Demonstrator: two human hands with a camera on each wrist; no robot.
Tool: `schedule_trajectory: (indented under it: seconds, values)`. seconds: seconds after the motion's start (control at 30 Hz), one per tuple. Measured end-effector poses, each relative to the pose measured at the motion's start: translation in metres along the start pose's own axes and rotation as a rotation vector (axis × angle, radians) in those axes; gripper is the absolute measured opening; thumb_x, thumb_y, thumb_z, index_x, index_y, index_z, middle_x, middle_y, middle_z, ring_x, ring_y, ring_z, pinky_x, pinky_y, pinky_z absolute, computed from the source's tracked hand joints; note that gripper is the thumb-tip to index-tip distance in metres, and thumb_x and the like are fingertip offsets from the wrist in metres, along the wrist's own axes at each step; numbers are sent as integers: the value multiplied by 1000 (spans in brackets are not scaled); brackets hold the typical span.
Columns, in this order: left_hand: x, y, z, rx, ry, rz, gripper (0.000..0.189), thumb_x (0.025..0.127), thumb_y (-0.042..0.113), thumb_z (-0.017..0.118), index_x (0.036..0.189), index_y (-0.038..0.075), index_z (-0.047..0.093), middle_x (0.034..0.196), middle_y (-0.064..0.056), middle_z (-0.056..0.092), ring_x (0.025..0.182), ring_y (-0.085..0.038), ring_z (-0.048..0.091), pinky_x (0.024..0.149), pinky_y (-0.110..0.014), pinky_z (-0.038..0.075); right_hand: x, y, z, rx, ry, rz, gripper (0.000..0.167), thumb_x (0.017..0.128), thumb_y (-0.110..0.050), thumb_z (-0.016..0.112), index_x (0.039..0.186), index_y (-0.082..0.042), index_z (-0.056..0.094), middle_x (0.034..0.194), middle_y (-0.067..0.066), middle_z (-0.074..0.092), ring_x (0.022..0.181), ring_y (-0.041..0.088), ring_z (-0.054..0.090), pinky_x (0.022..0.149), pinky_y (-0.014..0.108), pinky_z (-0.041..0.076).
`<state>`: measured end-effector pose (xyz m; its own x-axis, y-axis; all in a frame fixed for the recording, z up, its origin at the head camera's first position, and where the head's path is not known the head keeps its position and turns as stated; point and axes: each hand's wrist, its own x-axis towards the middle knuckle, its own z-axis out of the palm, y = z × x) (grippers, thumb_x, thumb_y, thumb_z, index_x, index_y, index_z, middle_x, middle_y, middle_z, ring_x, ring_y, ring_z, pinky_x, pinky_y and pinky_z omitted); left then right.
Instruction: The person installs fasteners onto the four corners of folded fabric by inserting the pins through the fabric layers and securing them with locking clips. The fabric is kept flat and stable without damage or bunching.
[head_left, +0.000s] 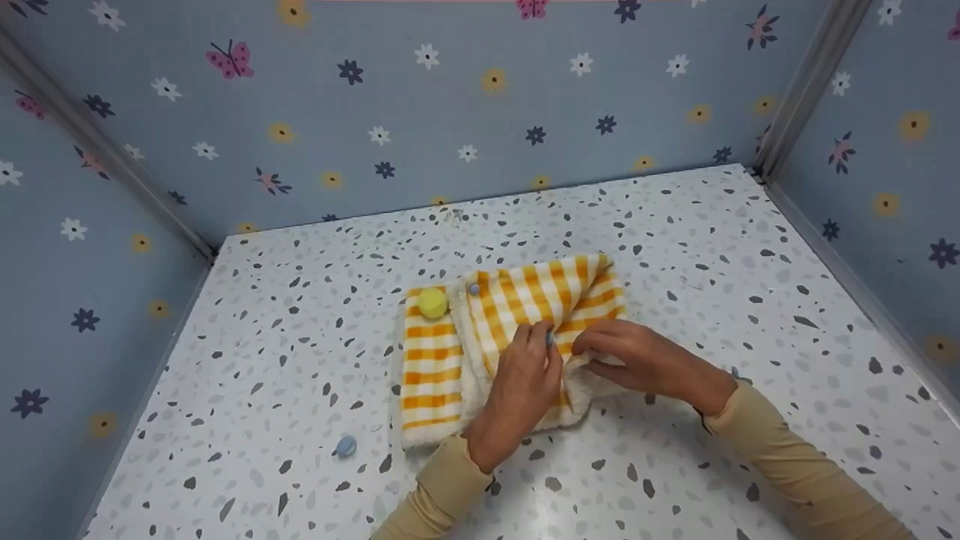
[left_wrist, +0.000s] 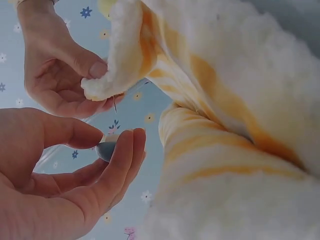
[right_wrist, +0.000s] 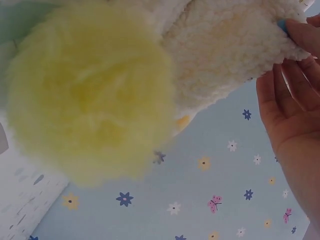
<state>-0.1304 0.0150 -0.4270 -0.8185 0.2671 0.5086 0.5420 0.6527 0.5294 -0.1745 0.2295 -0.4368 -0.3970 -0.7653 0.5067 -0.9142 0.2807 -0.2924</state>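
A yellow-and-white checked cloth (head_left: 431, 375) with a fleecy white underside lies partly folded on the table. My left hand (head_left: 525, 375) is over its middle and pinches a small rounded blue cap (left_wrist: 105, 150) between thumb and fingers. To its right, my right hand (head_left: 637, 356) pinches a fleecy corner (left_wrist: 97, 88) of the cloth. Below that corner a thin metal pin (left_wrist: 115, 103) pokes out. In the right wrist view a bit of blue (right_wrist: 283, 25) shows beside the thumb on the fleece. The two hands are close together but apart.
A yellow fluffy ball (head_left: 433, 304) sits on the cloth's left part, near a small blue round piece (head_left: 474, 289). Another blue piece (head_left: 346, 446) lies on the speckled table (head_left: 262, 337). Flower-patterned panels (head_left: 450, 105) stand at the back and sides.
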Motion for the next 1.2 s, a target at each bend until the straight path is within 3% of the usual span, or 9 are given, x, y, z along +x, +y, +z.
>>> schedule_trajectory:
  seconds: [0.27, 0.53, 0.83, 1.07, 1.2]
  values:
    - [0, 1, 1, -52, -80, -12, 24, 102, -4, 55, 124, -9, 61, 105, -21, 62, 81, -29, 63, 69, -32, 54, 3, -3, -1, 6, 6, -23, 38, 82, 12, 79, 113, -7, 68, 108, 3, 69, 96, 17, 66, 80, 35, 57]
    - [2, 0, 2, -75, -76, 21, 26, 101, -6, 55, 126, -10, 61, 103, -19, 63, 81, -27, 63, 70, -30, 55, 4, -3, -2, 12, 12, -37, 37, 83, 12, 78, 112, -7, 67, 108, 2, 70, 97, 16, 66, 82, 34, 56]
    - [3, -2, 2, -84, -121, 25, 26, 104, -3, 53, 127, -8, 63, 103, -17, 64, 83, -26, 63, 73, -30, 55, 5, -4, -3, 22, 3, -28, 36, 84, 11, 78, 113, -8, 69, 110, 1, 71, 101, 15, 67, 85, 33, 55]
    - [1, 0, 5, -54, -106, 66, 28, 103, -2, 55, 129, -9, 63, 106, -19, 64, 88, -27, 65, 78, -31, 56, 3, -4, -3, 26, 33, -25, 36, 84, 11, 78, 113, -7, 68, 112, 3, 69, 100, 17, 65, 84, 31, 54]
    - [-2, 3, 5, -62, -138, 58, 28, 104, 0, 54, 130, -7, 63, 106, -17, 63, 88, -25, 64, 78, -28, 55, 0, -3, -3, 41, 39, 2, 40, 83, 12, 78, 118, -5, 67, 115, 5, 69, 100, 19, 66, 83, 31, 55]
